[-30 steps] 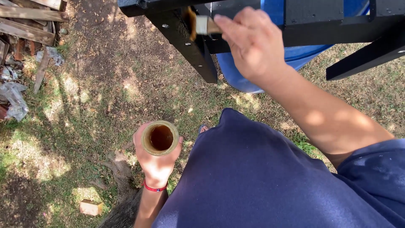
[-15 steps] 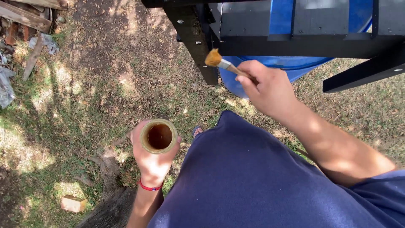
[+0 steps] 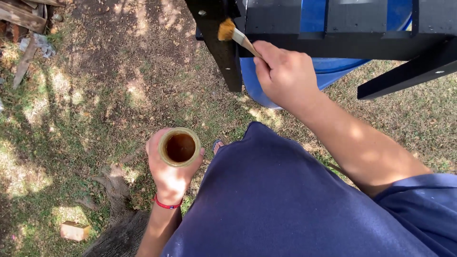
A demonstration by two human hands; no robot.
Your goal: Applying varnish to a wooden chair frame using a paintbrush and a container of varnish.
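So the right hand (image 3: 285,76) is wrapped around the handle of a small paintbrush (image 3: 236,36), which runs on a diagonal: handle down toward 4 o'clock, bristles up toward 10 o'clock. The bristle tip (loaded with something orange-brown) sits right against the black wooden frame (image 3: 362,43), on the upright leg near the top of the view. Behind the frame there's a blue barrel (image 3: 314,71) showing through the slats.

The left hand (image 3: 169,176) is down around 7 o'clock from the brush, well apart from it, gripping a round open jar (image 3: 179,147) from below. The jar stands upright, mouth facing the camera, dark brown liquid inside, yellowish rim. There's a red band (image 3: 166,205) on that wrist.

Over patchy grass, a small tan block (image 3: 74,231) lies at bottom left, scrap wood (image 3: 24,16) at top left.
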